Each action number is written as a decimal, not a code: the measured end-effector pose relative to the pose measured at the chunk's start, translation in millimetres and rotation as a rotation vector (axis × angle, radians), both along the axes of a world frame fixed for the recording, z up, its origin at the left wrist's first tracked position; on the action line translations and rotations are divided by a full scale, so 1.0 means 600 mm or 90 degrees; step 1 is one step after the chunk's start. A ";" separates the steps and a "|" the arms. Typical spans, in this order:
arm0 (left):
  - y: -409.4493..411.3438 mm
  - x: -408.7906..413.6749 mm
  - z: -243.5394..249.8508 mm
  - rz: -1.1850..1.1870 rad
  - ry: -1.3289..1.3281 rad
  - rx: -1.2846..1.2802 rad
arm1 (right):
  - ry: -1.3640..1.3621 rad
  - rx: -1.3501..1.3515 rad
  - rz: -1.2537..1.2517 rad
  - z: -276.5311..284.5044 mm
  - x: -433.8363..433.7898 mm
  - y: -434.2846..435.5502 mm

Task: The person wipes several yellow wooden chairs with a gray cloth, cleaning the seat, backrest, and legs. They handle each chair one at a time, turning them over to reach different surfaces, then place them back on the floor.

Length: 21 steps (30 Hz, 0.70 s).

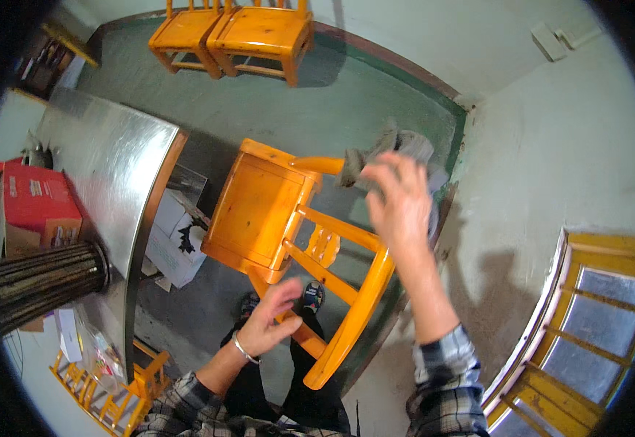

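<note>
A varnished wooden chair stands before me, its seat to the upper left and its slatted back towards me. My left hand hovers at the near side of the chair back, fingers apart, a bracelet on the wrist. To the right, my right hand is raised beside the chair's far post, blurred, with its fingers spread and nothing seen in them. A grey cloth lies or hangs just beyond that hand, around the end of the post; its exact support cannot be told.
A metal-topped table at left bears a red cardboard box and a dark ribbed cylinder. White boxes sit beneath its edge. Two wooden chairs stand by the far wall, another at lower left. A yellow-framed window is at right.
</note>
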<state>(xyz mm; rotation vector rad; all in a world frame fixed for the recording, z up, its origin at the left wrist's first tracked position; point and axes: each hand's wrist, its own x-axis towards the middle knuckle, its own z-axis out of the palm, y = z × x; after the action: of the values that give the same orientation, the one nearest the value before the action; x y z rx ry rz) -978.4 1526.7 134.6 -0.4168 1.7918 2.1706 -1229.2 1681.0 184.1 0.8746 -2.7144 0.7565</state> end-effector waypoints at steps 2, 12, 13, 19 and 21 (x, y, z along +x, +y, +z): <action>0.026 -0.062 0.018 0.158 -0.040 0.302 | -0.097 -0.066 0.077 0.021 0.061 -0.016; -0.085 -0.165 -0.050 0.272 -0.039 0.569 | -0.272 -0.127 -0.311 0.022 0.202 0.040; -0.082 -0.188 -0.030 0.243 -0.012 0.516 | -0.374 -0.263 -0.405 -0.006 0.217 0.055; 0.062 -0.372 -0.001 0.074 0.225 -0.281 | -0.471 -0.189 -0.502 -0.034 0.244 0.006; 0.128 -0.420 -0.010 0.148 0.174 -0.490 | -0.458 -0.267 -0.457 -0.047 0.249 0.018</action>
<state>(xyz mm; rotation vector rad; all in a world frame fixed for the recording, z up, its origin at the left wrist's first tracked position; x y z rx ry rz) -1230.2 1603.2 128.5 -0.5240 2.8377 1.6335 -1079.8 1691.7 156.0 -0.5548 -2.8710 1.5586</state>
